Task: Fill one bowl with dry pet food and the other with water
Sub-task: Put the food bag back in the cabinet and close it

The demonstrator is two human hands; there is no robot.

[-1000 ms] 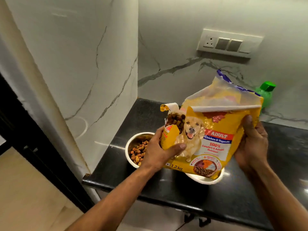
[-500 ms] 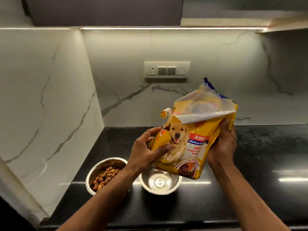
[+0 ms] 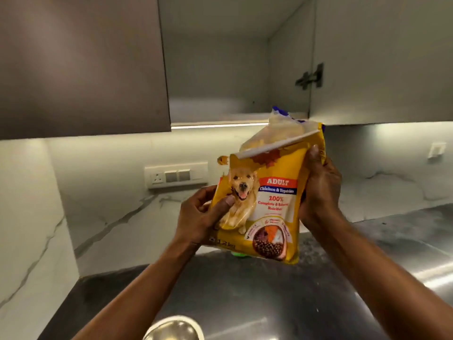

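1. The dry pet food bag [image 3: 267,204], yellow with a dog picture and "ADULT" on its front, is held upright in the air above the dark tabletop [image 3: 245,298], in front of the marble back wall.
2. The left hand [image 3: 201,217] grips the bag's lower left side, thumb pressed across the front.
3. The right hand [image 3: 321,190] grips the bag's right edge, fingers curled behind it.
4. The bag's top is open, with a white strip across its mouth.
5. A steel bowl [image 3: 174,328] stands at the tabletop's near edge, only partly in view.
6. Above, a wall cabinet [image 3: 220,69] stands open.
7. A switch panel [image 3: 176,175] is on the back wall.
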